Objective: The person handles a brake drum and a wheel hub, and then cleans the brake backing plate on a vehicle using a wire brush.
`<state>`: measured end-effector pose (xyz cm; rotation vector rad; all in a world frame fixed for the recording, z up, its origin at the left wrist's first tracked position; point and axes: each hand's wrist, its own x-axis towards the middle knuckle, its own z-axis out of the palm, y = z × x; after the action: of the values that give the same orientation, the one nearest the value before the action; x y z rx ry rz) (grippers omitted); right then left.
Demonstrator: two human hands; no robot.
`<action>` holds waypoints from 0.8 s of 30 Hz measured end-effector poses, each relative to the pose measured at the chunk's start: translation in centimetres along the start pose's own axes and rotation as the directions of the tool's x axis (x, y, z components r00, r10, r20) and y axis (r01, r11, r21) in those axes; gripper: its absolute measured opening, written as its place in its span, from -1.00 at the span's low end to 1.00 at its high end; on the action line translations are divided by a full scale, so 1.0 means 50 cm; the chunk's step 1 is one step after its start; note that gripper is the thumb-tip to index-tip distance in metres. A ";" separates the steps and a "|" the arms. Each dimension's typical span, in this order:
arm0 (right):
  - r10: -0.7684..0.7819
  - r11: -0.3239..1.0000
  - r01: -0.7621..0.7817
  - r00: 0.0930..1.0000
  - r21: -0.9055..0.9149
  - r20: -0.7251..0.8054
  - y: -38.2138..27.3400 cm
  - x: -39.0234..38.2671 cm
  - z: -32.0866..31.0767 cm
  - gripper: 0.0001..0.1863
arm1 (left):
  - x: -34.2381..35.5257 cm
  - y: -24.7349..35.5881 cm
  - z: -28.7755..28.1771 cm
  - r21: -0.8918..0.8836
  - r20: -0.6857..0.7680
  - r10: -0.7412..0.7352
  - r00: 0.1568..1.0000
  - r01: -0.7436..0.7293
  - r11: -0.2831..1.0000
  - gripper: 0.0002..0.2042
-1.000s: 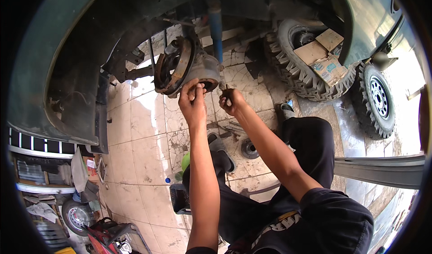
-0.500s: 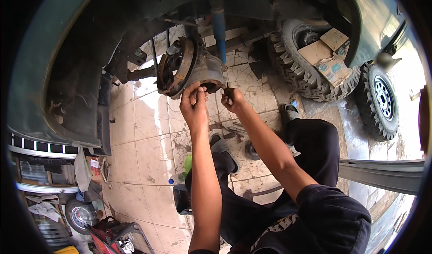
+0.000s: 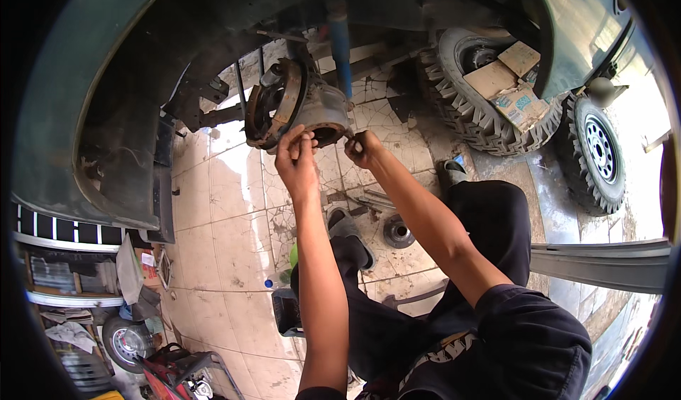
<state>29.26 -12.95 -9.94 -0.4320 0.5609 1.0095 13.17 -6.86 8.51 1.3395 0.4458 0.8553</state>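
Note:
A grey, rust-marked wheel hub housing (image 3: 328, 106) with a round open end hangs under the vehicle, and a curved brake shoe (image 3: 289, 101) stands on its left. My left hand (image 3: 298, 162) is at the left edge of the opening. Its fingers are bent and pressed together at the rim; whatever they pinch is too small to make out. On the right side of the rim, my right hand (image 3: 364, 149) is closed, with a small dark piece at its fingertips touching or nearly touching the housing. I cannot tell what that piece is.
A blue shock absorber (image 3: 340, 52) hangs behind the housing. Right of it lies a large tyre (image 3: 454, 109) with cardboard boxes (image 3: 518, 106) on it; another wheel (image 3: 599, 152) leans nearby. A round dark metal part (image 3: 399, 231) lies on the cracked tile floor (image 3: 234, 258) between my feet.
My right hand has shifted slightly left and up, closer to the rim. The left hand has moved a little left along the housing. The view has shifted slightly, showing more of the round floor part.

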 end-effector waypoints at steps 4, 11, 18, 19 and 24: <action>-0.398 0.835 0.321 0.913 -0.447 -0.089 0.126 -0.190 0.047 -0.66 | -0.001 0.039 -0.078 0.024 -0.142 -0.039 0.989 0.043 0.999 -0.79; -0.790 -0.141 0.412 0.501 -0.900 0.353 0.167 -0.140 0.050 -0.37 | -0.005 0.035 -0.062 -0.026 -0.081 -0.030 0.996 0.028 0.999 -0.79; -0.785 -0.278 0.502 0.373 -0.819 0.494 0.256 -0.139 -0.007 -0.31 | 0.001 0.044 -0.084 -0.001 -0.099 -0.050 0.994 0.050 0.999 -0.79; -0.780 -0.283 0.484 0.387 -0.828 0.492 0.255 -0.135 -0.014 -0.31 | -0.001 0.044 -0.083 -0.012 -0.098 -0.043 0.994 0.042 0.999 -0.79; -0.796 -0.336 0.402 0.363 -0.852 0.484 0.184 -0.079 0.038 -0.28 | -0.014 0.036 -0.068 -0.017 -0.078 -0.033 0.996 0.032 0.999 -0.79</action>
<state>19.98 -10.17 -6.74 -1.9729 -0.2913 -0.1209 9.75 -5.14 9.37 1.2849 0.5192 0.8847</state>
